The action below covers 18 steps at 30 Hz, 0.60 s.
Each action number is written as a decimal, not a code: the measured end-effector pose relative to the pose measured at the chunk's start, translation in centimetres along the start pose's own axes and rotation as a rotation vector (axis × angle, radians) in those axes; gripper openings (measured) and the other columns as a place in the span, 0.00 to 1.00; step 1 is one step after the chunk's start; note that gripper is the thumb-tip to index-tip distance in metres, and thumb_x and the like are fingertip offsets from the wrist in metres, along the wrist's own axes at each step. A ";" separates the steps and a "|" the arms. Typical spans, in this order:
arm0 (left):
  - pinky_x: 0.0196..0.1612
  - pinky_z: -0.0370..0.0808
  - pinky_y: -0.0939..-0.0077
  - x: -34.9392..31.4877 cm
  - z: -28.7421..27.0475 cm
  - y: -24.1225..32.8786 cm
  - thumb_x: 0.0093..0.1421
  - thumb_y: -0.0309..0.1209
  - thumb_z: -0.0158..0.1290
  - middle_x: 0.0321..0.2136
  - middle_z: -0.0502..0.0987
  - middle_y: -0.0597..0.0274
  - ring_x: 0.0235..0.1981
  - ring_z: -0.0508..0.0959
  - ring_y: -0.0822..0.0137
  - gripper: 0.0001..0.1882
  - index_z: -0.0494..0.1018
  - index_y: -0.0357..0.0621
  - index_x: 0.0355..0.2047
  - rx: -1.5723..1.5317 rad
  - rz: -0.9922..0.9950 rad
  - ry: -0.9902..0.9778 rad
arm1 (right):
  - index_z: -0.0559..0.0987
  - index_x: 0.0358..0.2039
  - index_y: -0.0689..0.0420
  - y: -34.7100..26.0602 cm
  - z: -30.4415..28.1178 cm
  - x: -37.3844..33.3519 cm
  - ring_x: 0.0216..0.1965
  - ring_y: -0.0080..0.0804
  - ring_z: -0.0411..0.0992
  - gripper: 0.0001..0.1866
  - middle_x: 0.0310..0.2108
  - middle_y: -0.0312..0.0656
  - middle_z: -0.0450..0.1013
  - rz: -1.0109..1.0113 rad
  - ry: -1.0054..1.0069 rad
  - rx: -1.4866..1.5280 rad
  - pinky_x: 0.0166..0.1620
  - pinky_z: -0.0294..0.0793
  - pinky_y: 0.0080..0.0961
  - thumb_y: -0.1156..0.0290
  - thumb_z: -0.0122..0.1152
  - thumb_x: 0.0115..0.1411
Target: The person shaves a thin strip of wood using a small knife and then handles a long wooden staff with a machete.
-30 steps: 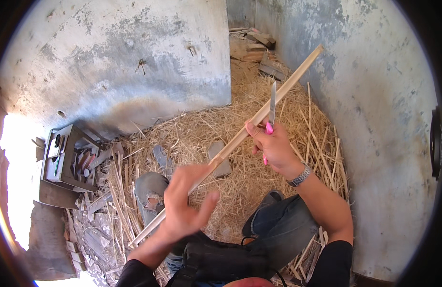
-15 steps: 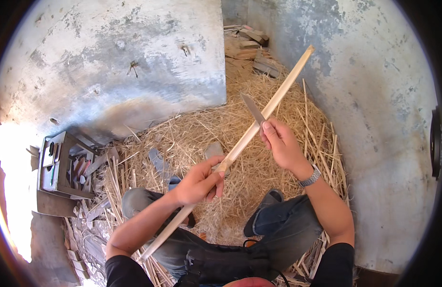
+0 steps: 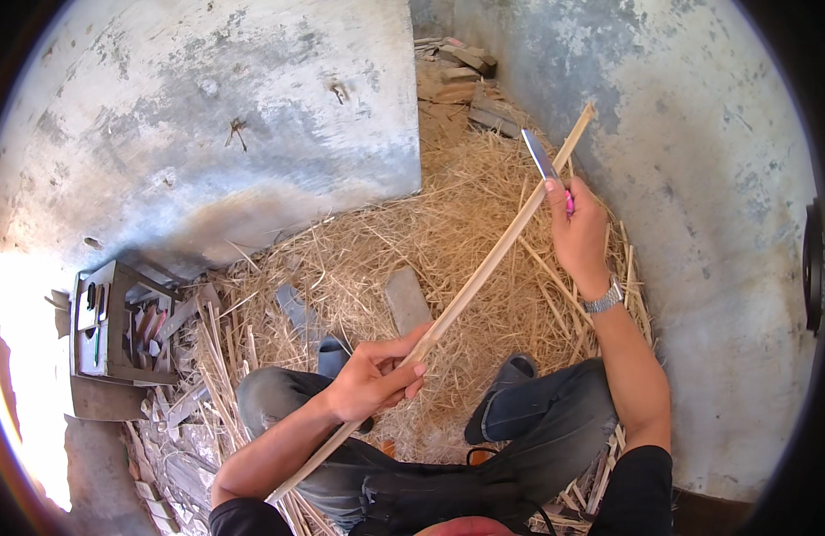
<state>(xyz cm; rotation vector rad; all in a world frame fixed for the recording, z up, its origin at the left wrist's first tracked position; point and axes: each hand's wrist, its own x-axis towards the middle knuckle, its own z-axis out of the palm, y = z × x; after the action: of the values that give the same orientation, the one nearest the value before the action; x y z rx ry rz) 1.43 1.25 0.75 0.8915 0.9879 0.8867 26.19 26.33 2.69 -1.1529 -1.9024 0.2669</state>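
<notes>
A long, pale split strip of wood or bamboo [image 3: 484,270] slants across the view, from beside my left forearm up to the far right. My left hand [image 3: 377,375] is closed around its lower half, with the tail end passing under the wrist. In my right hand [image 3: 578,228] is a knife [image 3: 539,155] with a broad metal blade and a pink handle partly hidden by the fingers. The blade lies across the strip near its far end, its tip pointing up and left. My right thumb presses close to the strip.
Straw-like shavings [image 3: 368,241] cover the floor, with a grey flat stone [image 3: 407,299] among them. A small wooden cabinet [image 3: 118,322] holding tools stands at left. Wood blocks [image 3: 466,62] lie at the back. Worn walls [image 3: 698,223] rise close on the right and ahead.
My right hand with the knife has slid up and right along the strip toward its far end. My left hand has shifted slightly down, and the strip has moved a little with it.
</notes>
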 end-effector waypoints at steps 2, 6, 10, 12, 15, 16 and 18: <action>0.19 0.63 0.85 0.1 0.1 0.0 0.74 0.29 0.50 0.22 0.72 0.71 0.16 0.65 0.84 0.30 0.57 0.52 0.75 -0.052 -0.023 -0.011 | 0.75 0.28 0.61 0.2 -0.1 0.4 0.16 0.33 0.62 0.22 0.15 0.43 0.64 -0.004 0.043 -0.029 0.22 0.60 0.34 0.57 0.55 0.74; 0.16 0.59 0.84 0.3 0.3 -0.4 0.74 0.26 0.50 0.21 0.69 0.69 0.15 0.62 0.83 0.30 0.58 0.56 0.74 -0.223 -0.032 -0.035 | 0.76 0.27 0.61 0.4 0.3 -0.3 0.13 0.34 0.61 0.24 0.13 0.44 0.64 -0.002 -0.021 0.077 0.20 0.58 0.34 0.56 0.53 0.75; 0.15 0.56 0.83 0.8 0.3 -0.5 0.73 0.24 0.48 0.21 0.68 0.68 0.14 0.59 0.81 0.31 0.59 0.58 0.74 -0.330 -0.006 -0.006 | 0.76 0.25 0.62 -1.9 1.9 -2.3 0.10 0.33 0.59 0.25 0.11 0.43 0.61 -0.065 -0.085 0.179 0.17 0.56 0.32 0.56 0.51 0.75; 0.15 0.56 0.83 1.0 0.7 0.0 0.73 0.23 0.48 0.21 0.67 0.68 0.14 0.59 0.81 0.31 0.59 0.58 0.74 -0.327 0.005 0.013 | 0.75 0.25 0.62 -2.2 1.0 -2.9 0.10 0.34 0.59 0.25 0.11 0.44 0.62 -0.071 -0.208 0.201 0.17 0.56 0.33 0.57 0.52 0.75; 0.14 0.56 0.83 1.3 1.0 0.0 0.73 0.22 0.47 0.21 0.67 0.68 0.14 0.59 0.81 0.31 0.59 0.59 0.74 -0.344 0.017 0.054 | 0.74 0.24 0.62 -3.8 1.5 -4.0 0.10 0.37 0.61 0.25 0.10 0.46 0.62 -0.111 -0.289 0.224 0.17 0.57 0.34 0.58 0.53 0.75; 0.14 0.56 0.83 1.5 1.0 0.0 0.73 0.22 0.47 0.21 0.67 0.68 0.14 0.59 0.81 0.31 0.59 0.59 0.74 -0.335 0.020 0.066 | 0.74 0.24 0.62 -4.3 1.6 -4.5 0.10 0.38 0.61 0.25 0.10 0.47 0.62 -0.120 -0.291 0.238 0.17 0.57 0.35 0.58 0.53 0.75; 0.14 0.56 0.82 1.7 1.2 -0.1 0.73 0.22 0.47 0.22 0.67 0.68 0.13 0.59 0.81 0.32 0.59 0.59 0.74 -0.339 0.021 0.081 | 0.74 0.24 0.62 -4.6 1.4 -4.9 0.11 0.40 0.63 0.24 0.10 0.48 0.63 -0.104 -0.336 0.238 0.18 0.58 0.36 0.58 0.53 0.74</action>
<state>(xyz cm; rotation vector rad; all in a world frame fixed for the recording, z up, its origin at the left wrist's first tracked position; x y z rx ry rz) 3.01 2.51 0.53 0.5821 0.8649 1.0772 23.28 20.25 1.71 -0.8884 -2.1441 0.6446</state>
